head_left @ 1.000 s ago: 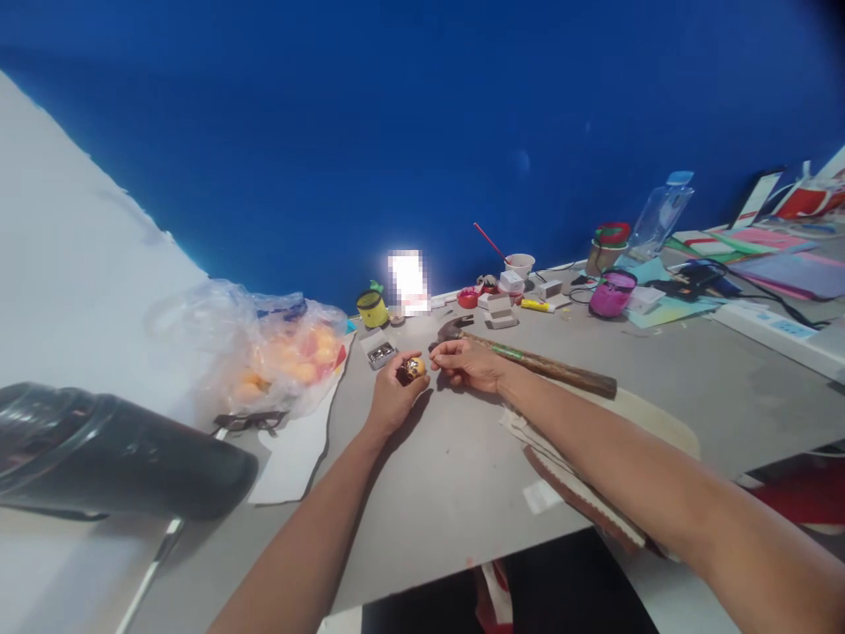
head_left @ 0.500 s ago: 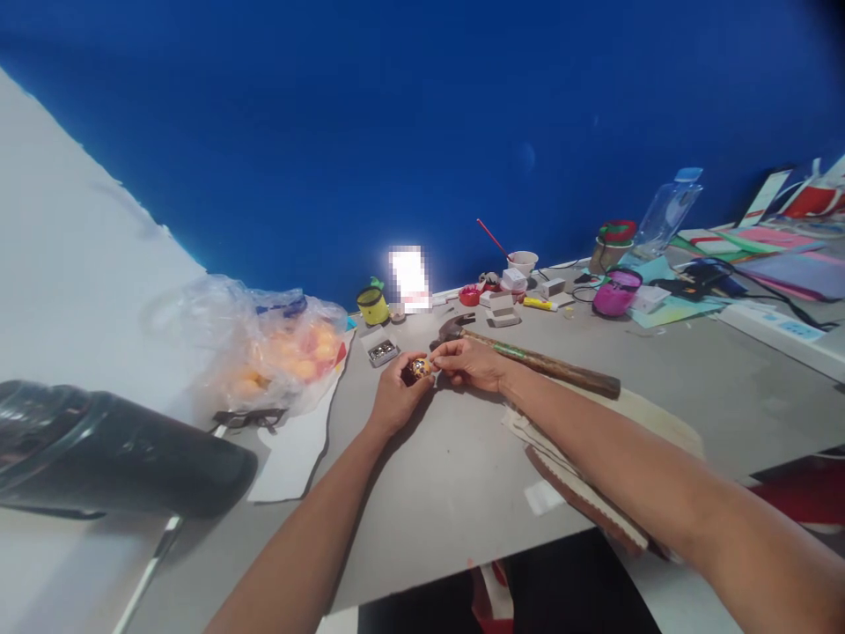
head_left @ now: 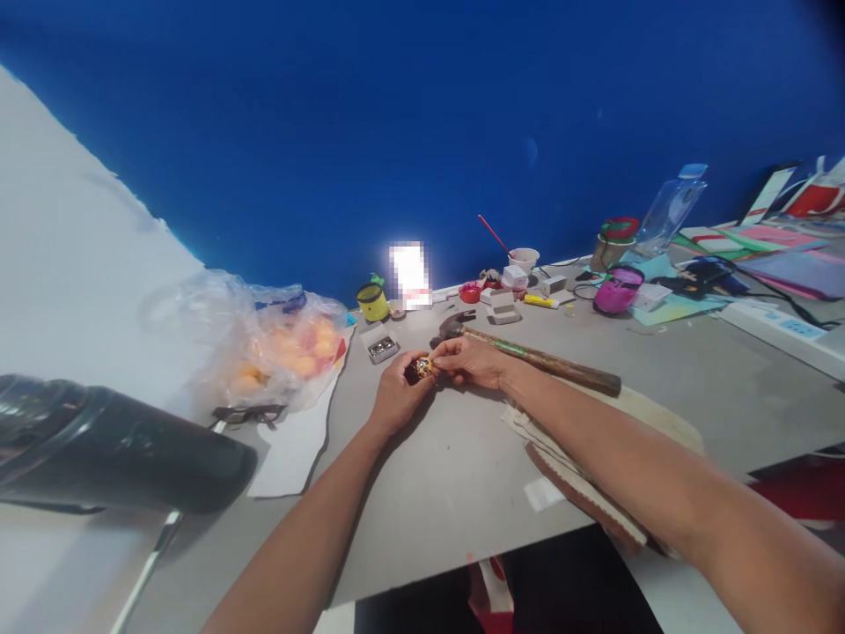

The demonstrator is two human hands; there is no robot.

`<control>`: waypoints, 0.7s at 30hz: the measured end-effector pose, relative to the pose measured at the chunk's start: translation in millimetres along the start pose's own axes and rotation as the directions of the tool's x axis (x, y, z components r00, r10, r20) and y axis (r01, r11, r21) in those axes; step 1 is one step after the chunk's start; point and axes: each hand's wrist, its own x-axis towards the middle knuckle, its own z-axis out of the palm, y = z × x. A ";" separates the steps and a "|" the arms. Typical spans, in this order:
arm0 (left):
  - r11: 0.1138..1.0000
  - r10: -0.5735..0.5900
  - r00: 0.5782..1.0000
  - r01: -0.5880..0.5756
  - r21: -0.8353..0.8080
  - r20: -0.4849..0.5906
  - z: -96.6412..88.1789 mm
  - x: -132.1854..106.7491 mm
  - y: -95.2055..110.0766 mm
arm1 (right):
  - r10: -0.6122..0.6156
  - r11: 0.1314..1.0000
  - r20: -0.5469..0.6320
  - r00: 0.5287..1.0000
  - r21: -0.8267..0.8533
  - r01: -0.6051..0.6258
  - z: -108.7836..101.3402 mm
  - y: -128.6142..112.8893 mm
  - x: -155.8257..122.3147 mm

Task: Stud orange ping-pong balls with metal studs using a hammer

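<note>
My left hand [head_left: 394,396] is closed round a small orange ball with dark and shiny decoration [head_left: 422,367], held just above the grey table [head_left: 436,475]. My right hand [head_left: 470,361] pinches at the ball's right side with thumb and fingertips; whether something tiny sits in that pinch is too small to see. A hammer with a wooden handle [head_left: 528,357] lies on the table right behind my right hand.
A clear plastic bag of orange balls [head_left: 277,348] lies to the left, a small open box [head_left: 383,349] beside it. A black cylinder on a stand [head_left: 112,449] looms at near left. Cups, boxes, a bottle [head_left: 670,211] and coloured papers crowd the back right. A wooden board [head_left: 594,493] lies under my right forearm.
My right hand has closed in on the ball and now touches it. The ball has been turned in my left hand, showing more of its dark decorated side.
</note>
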 end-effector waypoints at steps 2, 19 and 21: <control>1.000 0.010 1.000 -0.010 0.015 0.001 -0.2 -0.3 0.9 | 0.007 1.000 -0.003 1.000 -0.014 -0.007 -0.3 0.6 0.6; 1.000 -0.016 1.000 0.016 -0.007 0.025 -0.5 0.1 2.2 | 0.084 0.996 -0.002 0.996 0.016 -0.084 -4.4 -0.3 7.2; 1.000 -0.005 1.000 0.005 0.005 0.018 -0.4 0.5 2.1 | 0.083 0.996 0.000 0.997 0.024 -0.083 -4.1 -0.6 7.2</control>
